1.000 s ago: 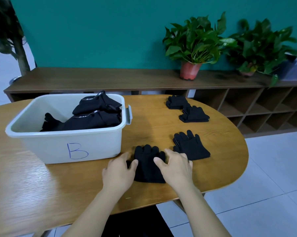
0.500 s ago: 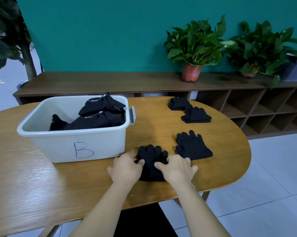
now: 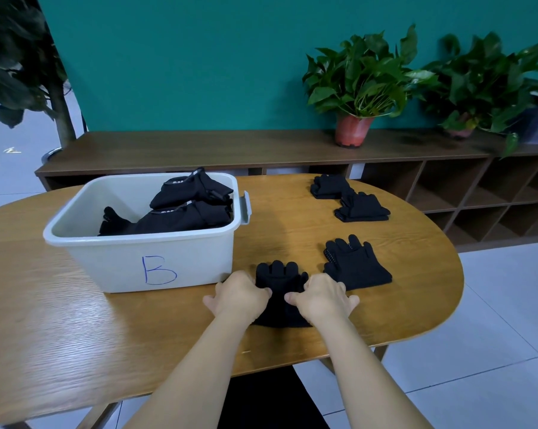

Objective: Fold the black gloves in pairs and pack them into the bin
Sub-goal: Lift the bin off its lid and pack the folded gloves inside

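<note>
**Packing Partly Done: Some Gloves Binned, Four Lots Left Out**

The task is judged to be somewhere near its middle. Black gloves have already been packed into the bin [image 3: 75, 239], a pale plastic tub marked with a blue "B" that is stood on the left part of the table [image 3: 75, 335]. Inside it, the packed gloves [image 3: 184, 212] are piled against the right wall, with some glove fingers stretched toward the left. Part of the bin floor is hidden by the near wall, and the number of pairs inside cannot be told.

Four lots are left outside the bin. The near pair [image 3: 278, 274] is laid flat just beside the bin's near right corner, fingers pointed away, and is the one being worked. Its left edge is pinched by the left hand [image 3: 241, 294] and its right edge by the right hand [image 3: 321, 297]; thumbs and forefingers are closed on the fabric while the outer fingers are spread toward the table. The fold of this pair is judged not yet made.

A second pair [image 3: 354, 264] is laid just to its right, apart from it. A third pair [image 3: 329, 185] and a fourth pair [image 3: 362, 209] are set at the far side of the table, touching one another. Whether these two are already folded cannot be told. All four lots are yet to be packed.
</note>
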`<state>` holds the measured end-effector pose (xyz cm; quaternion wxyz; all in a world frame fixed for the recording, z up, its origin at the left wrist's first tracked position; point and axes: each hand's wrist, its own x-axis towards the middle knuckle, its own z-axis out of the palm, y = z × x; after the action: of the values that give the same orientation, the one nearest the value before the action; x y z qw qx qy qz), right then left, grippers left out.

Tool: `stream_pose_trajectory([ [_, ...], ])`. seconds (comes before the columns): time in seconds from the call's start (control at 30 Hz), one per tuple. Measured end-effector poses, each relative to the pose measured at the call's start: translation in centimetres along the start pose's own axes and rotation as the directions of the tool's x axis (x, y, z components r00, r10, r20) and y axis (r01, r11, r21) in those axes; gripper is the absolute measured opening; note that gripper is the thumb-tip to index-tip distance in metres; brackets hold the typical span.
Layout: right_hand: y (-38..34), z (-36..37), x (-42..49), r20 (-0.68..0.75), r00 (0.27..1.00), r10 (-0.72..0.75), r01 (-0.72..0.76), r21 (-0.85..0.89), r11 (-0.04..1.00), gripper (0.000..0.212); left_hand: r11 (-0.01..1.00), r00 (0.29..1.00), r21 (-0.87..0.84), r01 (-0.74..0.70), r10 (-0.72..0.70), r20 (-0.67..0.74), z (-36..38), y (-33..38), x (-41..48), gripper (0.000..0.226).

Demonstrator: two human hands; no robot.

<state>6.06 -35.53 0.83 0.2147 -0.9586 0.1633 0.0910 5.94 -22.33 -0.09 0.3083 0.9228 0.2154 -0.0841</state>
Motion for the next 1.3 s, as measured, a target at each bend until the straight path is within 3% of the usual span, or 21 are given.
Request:
stream_pose_trajectory([
  [0.27, 0.6, 0.9, 0.4, 0.016, 0.999, -0.033, 0.033, 0.056, 0.998, 0.027, 0.993, 0.999, -0.112, -0.048, 0.047, -0.01, 1.5, -1.1, -0.1, 0.026],
  [0.37, 1.1, 1.7, 0.0, -0.045, 0.993, -0.109, 0.113, 0.098, 0.989, 0.024, 0.981, 0.992, -0.155, -0.113, 0.104, -0.068, 1.8, -1.6, -0.6, 0.025],
  [0.5, 1.8, 2.9, -0.3, -0.141, 0.977, -0.162, 0.187, 0.181, 0.966, 0.037, 0.956, 0.986, -0.243, -0.165, 0.15, -0.076, 1.9, -2.4, -0.6, 0.026],
  [0.63, 2.2, 3.2, -0.4, -0.146, 0.974, -0.175, 0.212, 0.299, 0.931, 0.034, 0.904, 0.977, -0.372, -0.212, 0.197, -0.08, 2.3, -3.1, -0.3, 0.011],
  [0.73, 2.6, 3.1, -0.2, -0.108, 0.98, -0.169, 0.199, 0.397, 0.896, 0.035, 0.823, 0.968, -0.52, -0.23, 0.25, -0.034, 2.2, -3.2, -0.3, 0.014],
  [0.87, 3.0, 3.0, 0.0, -0.088, 0.983, -0.162, 0.185, 0.469, 0.863, 0.03, 0.772, 0.953, -0.582, -0.255, 0.304, -0.014, 1.4, -3.0, -0.5, 0.011],
  [1.07, 3.2, 2.9, 0.1, -0.026, 0.988, -0.15, 0.131, 0.651, 0.747, 0.021, 0.727, 0.929, -0.618, -0.299, 0.37, -0.014, 0.3, -2.3, -0.9, 0.009],
  [1.3, 3.4, 0.2, -1.0, -0.06, 0.985, -0.161, 0.148, 0.777, 0.612, 0.022, 0.638, 0.891, -0.686, -0.35, 0.453, -0.033, -1.6, -1.0, -2.2, 0.012],
])
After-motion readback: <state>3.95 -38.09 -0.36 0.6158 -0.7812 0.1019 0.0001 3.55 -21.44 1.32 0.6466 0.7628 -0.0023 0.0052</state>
